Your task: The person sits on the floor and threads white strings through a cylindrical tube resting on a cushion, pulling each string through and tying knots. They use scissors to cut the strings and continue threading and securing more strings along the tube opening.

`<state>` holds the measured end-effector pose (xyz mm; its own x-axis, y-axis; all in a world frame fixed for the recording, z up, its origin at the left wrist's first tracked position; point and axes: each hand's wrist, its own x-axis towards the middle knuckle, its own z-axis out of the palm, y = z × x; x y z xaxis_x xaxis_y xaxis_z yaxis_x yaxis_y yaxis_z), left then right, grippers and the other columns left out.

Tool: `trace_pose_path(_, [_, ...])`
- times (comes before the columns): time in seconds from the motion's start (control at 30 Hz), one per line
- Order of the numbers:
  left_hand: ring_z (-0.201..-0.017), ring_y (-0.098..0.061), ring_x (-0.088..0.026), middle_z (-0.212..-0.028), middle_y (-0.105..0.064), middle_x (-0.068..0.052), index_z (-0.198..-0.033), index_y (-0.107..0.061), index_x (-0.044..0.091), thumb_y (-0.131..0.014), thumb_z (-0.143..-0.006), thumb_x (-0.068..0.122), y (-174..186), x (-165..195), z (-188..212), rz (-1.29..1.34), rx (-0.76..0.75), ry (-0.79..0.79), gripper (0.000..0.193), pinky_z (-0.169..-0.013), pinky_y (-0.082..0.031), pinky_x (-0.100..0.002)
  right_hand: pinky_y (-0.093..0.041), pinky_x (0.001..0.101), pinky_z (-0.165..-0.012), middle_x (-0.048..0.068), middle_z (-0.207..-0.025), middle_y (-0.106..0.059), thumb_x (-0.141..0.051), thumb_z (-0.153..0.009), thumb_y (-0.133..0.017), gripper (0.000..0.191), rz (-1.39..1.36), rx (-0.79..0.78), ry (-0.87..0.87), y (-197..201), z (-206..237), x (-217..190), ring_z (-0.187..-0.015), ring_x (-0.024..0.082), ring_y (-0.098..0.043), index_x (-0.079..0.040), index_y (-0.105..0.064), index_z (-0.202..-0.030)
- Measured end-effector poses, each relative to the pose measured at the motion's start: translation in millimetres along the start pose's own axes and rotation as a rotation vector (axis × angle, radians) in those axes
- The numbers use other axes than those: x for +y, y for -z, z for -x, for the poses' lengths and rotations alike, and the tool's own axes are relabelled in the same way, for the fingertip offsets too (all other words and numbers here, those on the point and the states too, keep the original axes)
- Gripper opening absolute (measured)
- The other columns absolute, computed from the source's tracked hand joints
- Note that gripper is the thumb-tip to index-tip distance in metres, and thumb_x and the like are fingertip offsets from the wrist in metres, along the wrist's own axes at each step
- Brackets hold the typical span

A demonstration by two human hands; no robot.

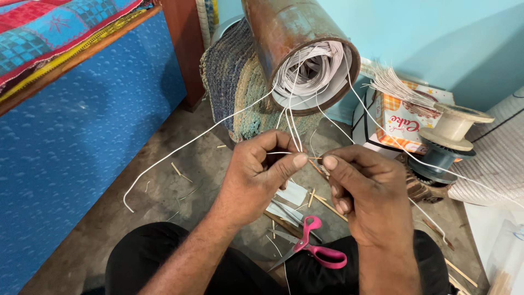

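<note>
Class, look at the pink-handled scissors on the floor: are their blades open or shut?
Open. The pink-handled scissors lie with two blades spread apart, pointing left, and the handle loops separated.

Two bare hands meet fingertip to fingertip above the lap.

The left hand [256, 175] comes up from the lower left on a bare forearm, wrist bent a little, back of the hand turned up, thumb stretched out to the right and pressed against the curled forefinger in a tight pinch. The right hand [365, 199] rises from the lower right, knuckles up, its thumb and forefinger pinched together too, the other fingers folded under the palm. The two thumb tips sit just beside each other, nearly touching. Both knees, in dark cloth, spread below the forearms.
</note>
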<state>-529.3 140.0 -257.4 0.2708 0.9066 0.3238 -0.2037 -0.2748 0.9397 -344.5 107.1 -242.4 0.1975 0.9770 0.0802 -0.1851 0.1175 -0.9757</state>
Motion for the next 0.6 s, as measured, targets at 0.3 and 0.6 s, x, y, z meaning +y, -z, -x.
trace_pose_path(0.3, [-0.064,-0.054,-0.003,-0.082,-0.068,0.000,-0.098,-0.066,0.003,-0.069,-0.100,0.013,-10.8,-2.6,2.6,0.259,0.058,-0.014,0.011,-0.056,-0.046,-0.020,-0.037,0.0225,-0.037,0.001,-0.063,-0.052,-0.011,-0.099,-0.061,0.017,-0.791,-0.418,-0.426,8.8,-9.1,58.0,-0.041,0.008,-0.043,0.005,-0.064,-0.102])
trace_pose_path(0.6, [-0.075,-0.061,-0.003,-0.097,-0.073,-0.006,-0.101,-0.060,0.003,-0.065,-0.100,0.006,-17.8,1.5,5.8,0.171,0.141,-0.088,0.005,-0.064,-0.053,-0.020,-0.036,0.0241,-0.035,0.002,-0.056,-0.052,-0.014,-0.097,-0.063,0.019,-0.641,-0.133,-0.367,-18.1,28.8,42.9,-0.037,0.009,-0.042,0.005,-0.068,-0.100])
